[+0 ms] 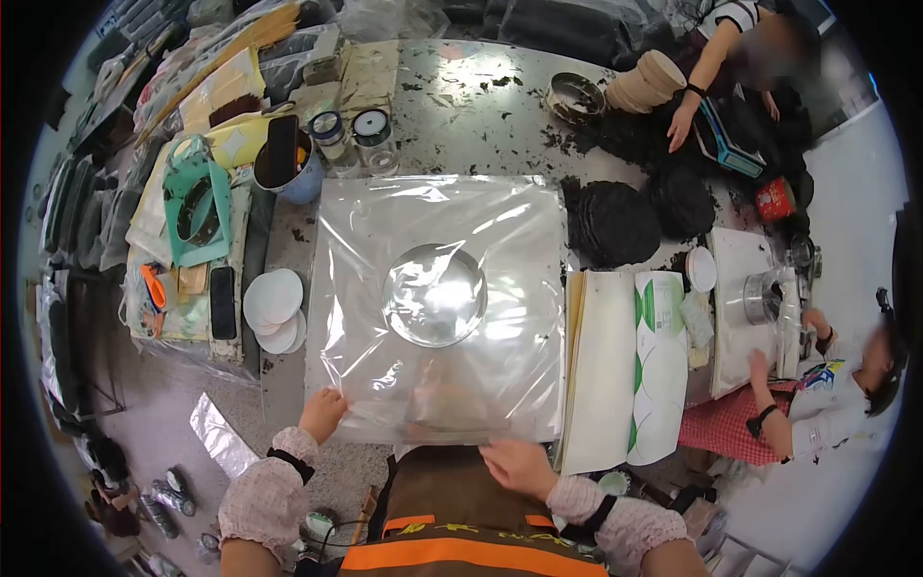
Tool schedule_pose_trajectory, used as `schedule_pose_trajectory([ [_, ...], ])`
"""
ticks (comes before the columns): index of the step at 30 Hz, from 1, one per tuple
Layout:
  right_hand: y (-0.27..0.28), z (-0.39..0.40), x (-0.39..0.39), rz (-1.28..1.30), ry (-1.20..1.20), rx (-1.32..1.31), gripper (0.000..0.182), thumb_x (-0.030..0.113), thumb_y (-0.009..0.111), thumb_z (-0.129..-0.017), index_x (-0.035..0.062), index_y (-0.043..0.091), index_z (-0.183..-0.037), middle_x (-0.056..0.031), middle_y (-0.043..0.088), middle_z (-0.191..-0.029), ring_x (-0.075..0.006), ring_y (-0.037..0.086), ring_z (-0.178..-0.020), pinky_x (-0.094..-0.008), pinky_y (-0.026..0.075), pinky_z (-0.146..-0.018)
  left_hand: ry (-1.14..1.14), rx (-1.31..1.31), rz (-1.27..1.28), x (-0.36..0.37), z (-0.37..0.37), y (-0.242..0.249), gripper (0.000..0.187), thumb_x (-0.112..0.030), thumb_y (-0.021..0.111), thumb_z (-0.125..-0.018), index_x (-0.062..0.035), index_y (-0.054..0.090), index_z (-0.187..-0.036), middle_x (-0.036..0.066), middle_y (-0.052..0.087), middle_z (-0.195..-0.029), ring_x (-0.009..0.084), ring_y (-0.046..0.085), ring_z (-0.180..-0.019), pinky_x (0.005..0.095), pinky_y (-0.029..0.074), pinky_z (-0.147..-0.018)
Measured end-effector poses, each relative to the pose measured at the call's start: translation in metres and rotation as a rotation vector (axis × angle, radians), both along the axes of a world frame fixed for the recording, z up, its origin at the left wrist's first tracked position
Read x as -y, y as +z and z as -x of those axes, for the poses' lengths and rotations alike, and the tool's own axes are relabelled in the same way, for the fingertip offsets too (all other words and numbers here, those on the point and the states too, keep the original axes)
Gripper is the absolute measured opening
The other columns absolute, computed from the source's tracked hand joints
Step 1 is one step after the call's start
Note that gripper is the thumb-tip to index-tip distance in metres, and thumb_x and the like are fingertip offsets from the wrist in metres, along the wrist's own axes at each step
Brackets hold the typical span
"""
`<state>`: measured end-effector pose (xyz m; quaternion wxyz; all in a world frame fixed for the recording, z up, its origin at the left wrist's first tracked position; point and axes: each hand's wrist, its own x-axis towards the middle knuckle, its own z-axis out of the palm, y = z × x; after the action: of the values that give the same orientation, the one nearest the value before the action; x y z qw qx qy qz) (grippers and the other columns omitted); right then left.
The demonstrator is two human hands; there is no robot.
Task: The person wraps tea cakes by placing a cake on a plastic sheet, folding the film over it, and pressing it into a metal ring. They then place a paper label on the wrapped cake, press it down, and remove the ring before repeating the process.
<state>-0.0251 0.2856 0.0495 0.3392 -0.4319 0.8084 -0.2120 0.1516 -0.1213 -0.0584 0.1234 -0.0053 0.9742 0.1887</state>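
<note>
A stack of clear plastic film [356,288] lies flat on the metal table in front of me, wrinkled and shiny. Near its middle sits a round metal ring or disc [435,294] that gleams through the film or on it. My left hand [324,414] has its fingers closed at the film's near left corner. At the near edge, right of centre, my right hand [519,468] has its fingertips pinched on the film's border. Both of my forearms wear pale patterned sleeves with dark bands.
White round discs [273,306] and a pail [293,173] stand left, near glass jars [375,139]. Dark round cakes [617,223] and white-green packaging [660,365] lie right. Other people's hands, one [682,127] at far right and another [760,370] nearer, are close by.
</note>
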Motion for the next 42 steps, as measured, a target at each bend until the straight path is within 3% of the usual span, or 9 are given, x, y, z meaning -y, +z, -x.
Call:
schedule_pose_trajectory([
  [6, -0.073, 0.070, -0.005, 0.099, -0.005, -0.314, 0.039, 0.031, 0.064, -0.090, 0.0057, 0.062, -0.120, -0.0150, 0.061, -0.126, -0.0346, 0.049, -0.128, -0.0521, 0.038, -0.105, 0.286, 0.335, -0.222, 0.031, 0.070, 0.059, 0.018, -0.028, 0.074, -0.083, -0.0102, 0.072, -0.083, 0.008, 0.070, -0.085, 0.0303, 0.067, -0.082, 0.0416, 0.052, -0.072],
  [8, -0.074, 0.095, -0.023, 0.198, -0.158, -0.317, 0.037, 0.029, 0.065, -0.090, 0.0059, 0.062, -0.118, -0.0146, 0.062, -0.124, -0.0331, 0.054, -0.122, -0.0490, 0.042, -0.102, 0.462, -0.056, -0.018, 0.062, 0.090, 0.051, 0.012, -0.018, 0.072, -0.082, -0.0070, 0.075, -0.084, 0.012, 0.071, -0.083, 0.0342, 0.069, -0.079, 0.0405, 0.054, -0.073],
  [15, -0.108, 0.257, -0.119, 0.284, -1.133, -0.234, 0.024, 0.014, 0.069, -0.088, 0.0012, 0.067, -0.108, -0.0186, 0.069, -0.103, -0.0331, 0.067, -0.089, -0.0403, 0.053, -0.079, 0.741, -0.161, 0.279, 0.170, 0.076, -0.066, 0.026, -0.019, 0.069, -0.084, -0.0010, 0.070, -0.102, 0.020, 0.069, -0.107, 0.0372, 0.066, -0.098, 0.0430, 0.052, -0.086],
  [21, -0.133, 0.450, -0.151, 0.305, -1.660, 0.013, 0.051, 0.047, 0.065, -0.092, -0.0018, 0.063, -0.104, -0.0086, 0.063, -0.087, -0.0204, 0.059, -0.079, -0.0353, 0.047, -0.066, 0.716, -0.147, 0.306, 0.121, 0.099, 0.009, 0.021, -0.014, 0.069, -0.083, -0.0022, 0.071, -0.101, 0.016, 0.071, -0.105, 0.0345, 0.068, -0.096, 0.0429, 0.053, -0.086],
  [29, -0.120, 0.446, -0.097, 0.113, -1.325, -0.763, 0.041, 0.034, 0.074, -0.087, -0.0038, 0.067, -0.103, -0.0244, 0.068, -0.097, -0.0438, 0.064, -0.093, -0.0459, 0.049, -0.084, 0.950, 0.135, 0.227, 0.123, 0.104, 0.023, 0.016, -0.017, 0.072, -0.081, -0.0029, 0.073, -0.089, 0.018, 0.071, -0.090, 0.0350, 0.069, -0.082, 0.0409, 0.053, -0.075],
  [33, -0.106, 0.444, -0.106, 0.521, -1.466, -0.519, 0.038, 0.026, 0.073, -0.090, -0.0043, 0.063, -0.110, -0.0169, 0.069, -0.107, -0.0284, 0.065, -0.093, -0.0378, 0.050, -0.086, 1.060, -0.115, 0.102, 0.132, 0.093, 0.012, 0.016, -0.013, 0.071, -0.082, -0.0021, 0.074, -0.093, 0.019, 0.071, -0.092, 0.0343, 0.069, -0.082, 0.0377, 0.053, -0.075],
  [35, -0.109, 0.430, -0.097, 0.790, -1.572, -0.230, 0.037, 0.024, 0.072, -0.091, -0.0048, 0.062, -0.111, -0.0141, 0.068, -0.109, -0.0233, 0.063, -0.094, -0.0352, 0.049, -0.087, 0.925, -0.573, -0.129, 0.076, 0.150, 0.045, 0.017, -0.007, 0.067, -0.085, -0.0014, 0.073, -0.100, 0.019, 0.072, -0.098, 0.0339, 0.069, -0.087, 0.0368, 0.054, -0.077],
  [39, -0.105, 0.380, -0.062, 0.906, -1.543, 0.089, 0.038, 0.020, 0.073, -0.090, -0.0048, 0.061, -0.117, -0.0120, 0.066, -0.112, -0.0199, 0.061, -0.098, -0.0328, 0.049, -0.089, 0.115, -0.476, -0.076, -0.050, 0.242, 0.087, 0.024, -0.007, 0.063, -0.084, -0.0093, 0.067, -0.107, 0.010, 0.071, -0.112, 0.0299, 0.069, -0.093, 0.0399, 0.056, -0.080],
  [42, -0.095, 0.327, 0.007, 0.867, -1.371, 0.102, 0.047, 0.022, 0.076, -0.088, -0.0056, 0.059, -0.121, -0.0126, 0.067, -0.111, -0.0191, 0.061, -0.099, -0.0318, 0.049, -0.090, 0.102, -0.372, -0.104, -0.089, 0.243, 0.067, 0.021, -0.015, 0.068, -0.083, -0.0087, 0.067, -0.104, 0.008, 0.070, -0.112, 0.0289, 0.069, -0.092, 0.0392, 0.056, -0.079],
])
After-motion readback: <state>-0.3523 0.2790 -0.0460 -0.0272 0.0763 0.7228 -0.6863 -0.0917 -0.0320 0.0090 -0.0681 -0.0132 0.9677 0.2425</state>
